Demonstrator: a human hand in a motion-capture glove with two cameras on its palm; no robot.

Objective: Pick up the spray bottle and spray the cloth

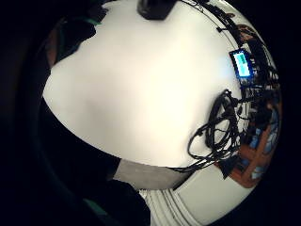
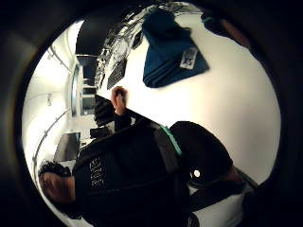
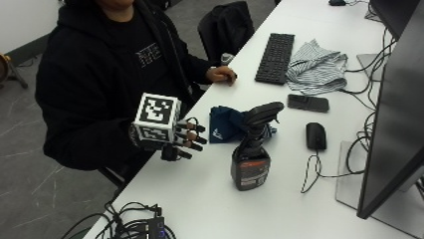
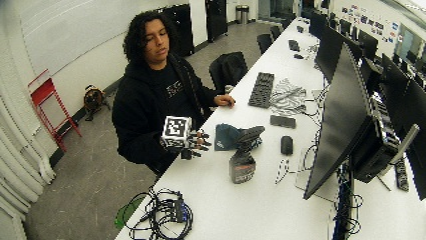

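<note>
Table (image 3: 199,199) white, long; spray bottle (image 3: 251,159) upright; hand (image 3: 183,139) empty, fingers spread.

black hoodie (image 3: 93,74) | white chest print | right hand (image 3: 182,139) black-gloved

Bare white table (image 3: 199,199) lies between the gloved right hand (image 3: 182,139) at the near edge and the upright spray bottle (image 3: 252,162), so that approach is unobstructed. Behind the bottle the folded blue cloth (image 3: 225,124) lies flat, touching or just beside the bottle's trigger head, with the black mouse (image 3: 316,135) and its cable (image 3: 311,174) close on the monitor side. Farther along the table a phone (image 3: 308,103), a striped cloth (image 3: 318,67) and a keyboard (image 3: 275,57) occupy the surface, the large monitor (image 3: 391,124) walls off the far side, and a tangle of cables (image 3: 132,224) covers the near corner.
</note>
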